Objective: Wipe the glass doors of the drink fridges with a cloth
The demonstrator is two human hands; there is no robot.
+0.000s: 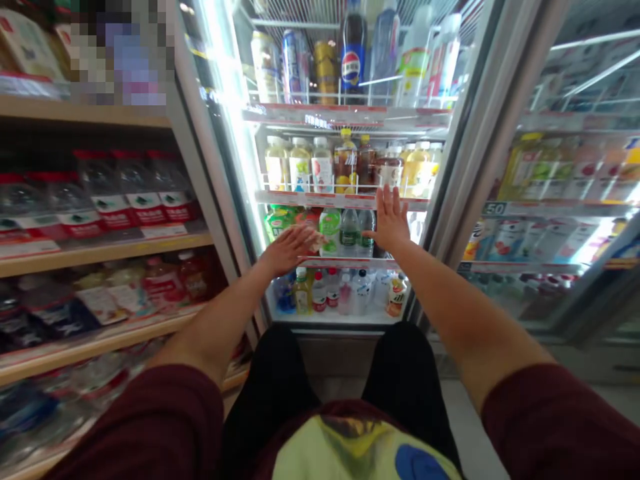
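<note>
A shop cooler (pixel 350 119) stands open mid-frame, its shelves full of drinks. Both hands are spread, gripping nothing. The blurred left hand (pixel 287 248) and the right hand (pixel 390 217) flank the clear bottles (pixel 349 232) at centre. These look like filled plastic, probably weighty and cold-slick, so grasp round the waist.

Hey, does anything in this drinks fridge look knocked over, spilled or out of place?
Nothing stands out. The bottles stand upright in rows on the fridge shelves, and no spill shows. The left hand, blurred, and the open right hand reach in among them.
</note>
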